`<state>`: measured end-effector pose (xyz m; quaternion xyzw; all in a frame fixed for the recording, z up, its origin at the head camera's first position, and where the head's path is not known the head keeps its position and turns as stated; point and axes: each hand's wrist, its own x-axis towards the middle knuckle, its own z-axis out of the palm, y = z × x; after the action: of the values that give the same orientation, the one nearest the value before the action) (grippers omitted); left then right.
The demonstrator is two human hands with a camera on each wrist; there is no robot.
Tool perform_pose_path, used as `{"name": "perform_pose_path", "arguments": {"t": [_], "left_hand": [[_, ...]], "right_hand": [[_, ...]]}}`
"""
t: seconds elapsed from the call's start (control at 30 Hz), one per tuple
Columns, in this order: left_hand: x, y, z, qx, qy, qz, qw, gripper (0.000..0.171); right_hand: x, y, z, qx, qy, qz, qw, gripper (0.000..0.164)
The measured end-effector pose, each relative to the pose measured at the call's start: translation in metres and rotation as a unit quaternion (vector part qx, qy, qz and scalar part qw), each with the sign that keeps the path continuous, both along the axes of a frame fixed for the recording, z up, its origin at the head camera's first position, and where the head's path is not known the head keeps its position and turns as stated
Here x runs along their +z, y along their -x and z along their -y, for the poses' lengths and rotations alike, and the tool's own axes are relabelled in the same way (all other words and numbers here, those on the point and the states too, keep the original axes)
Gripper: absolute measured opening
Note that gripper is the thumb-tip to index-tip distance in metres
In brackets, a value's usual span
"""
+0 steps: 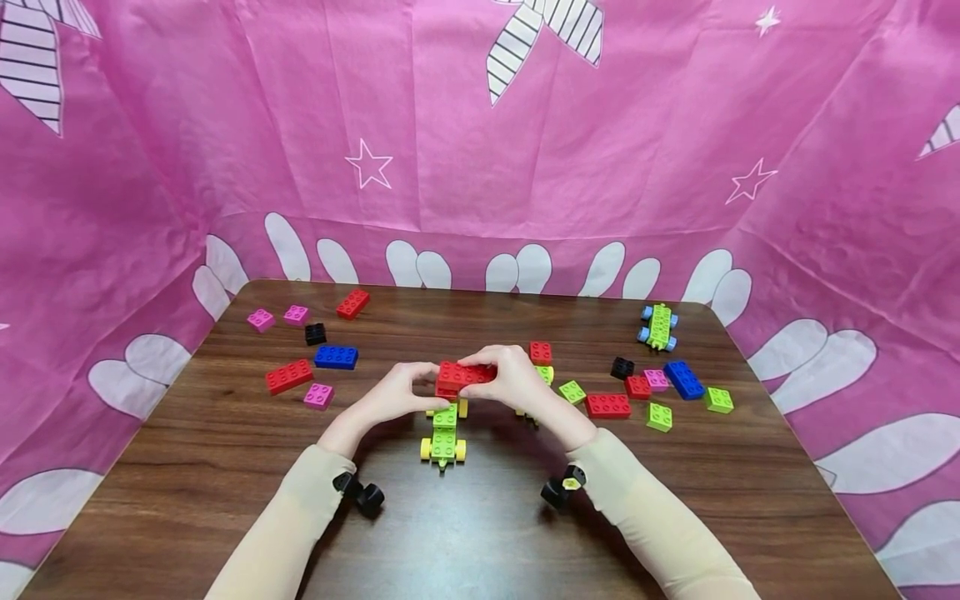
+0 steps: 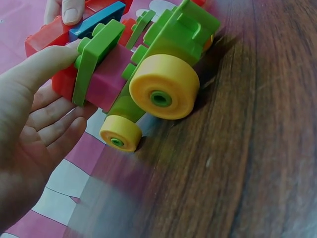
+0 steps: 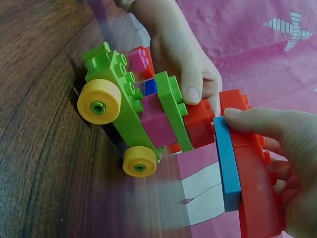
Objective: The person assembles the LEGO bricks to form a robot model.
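Note:
A toy car stands on the table on a lime green wheeled base (image 1: 444, 446) with yellow wheels. A pink brick (image 3: 157, 119), a lime green brick (image 3: 173, 110) and a red brick (image 3: 199, 124) are stacked on it. My left hand (image 1: 397, 390) grips the red brick at the top of this stack, thumb on one side and fingers behind. My right hand (image 1: 508, 377) pinches a joined piece of red bricks (image 3: 255, 173) with a blue brick (image 3: 228, 166) along its underside. In the right wrist view this piece is right at the stack's top.
Left on the table (image 1: 187, 467) lie loose pink, black, red and blue bricks, among them a blue brick (image 1: 336, 357). Partly behind my right hand stands another yellow-wheeled car (image 1: 544, 374). More bricks lie right, with a blue-wheeled base (image 1: 660, 327) farther back.

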<state>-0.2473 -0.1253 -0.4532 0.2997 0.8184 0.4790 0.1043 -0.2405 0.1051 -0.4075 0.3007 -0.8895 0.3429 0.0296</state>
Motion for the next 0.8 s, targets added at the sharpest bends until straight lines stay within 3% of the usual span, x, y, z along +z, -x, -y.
{"name": "perform_pose_path", "arguments": {"t": [0.07, 0.27, 0.8], "left_hand": [[0.003, -0.002, 0.0, -0.002, -0.003, 0.007, 1.0, 0.038], [0.029, -0.016, -0.001, -0.006, -0.011, 0.022, 0.9997, 0.034], [0.03, -0.017, -0.001, 0.001, -0.006, 0.026, 0.9996, 0.031]], "right_hand": [[0.001, 0.0, 0.0, 0.002, -0.004, -0.001, 1.0, 0.04], [0.003, -0.001, 0.003, 0.006, -0.02, 0.003, 1.0, 0.04], [0.007, -0.001, 0.008, -0.001, -0.048, 0.023, 0.999, 0.038]]}}
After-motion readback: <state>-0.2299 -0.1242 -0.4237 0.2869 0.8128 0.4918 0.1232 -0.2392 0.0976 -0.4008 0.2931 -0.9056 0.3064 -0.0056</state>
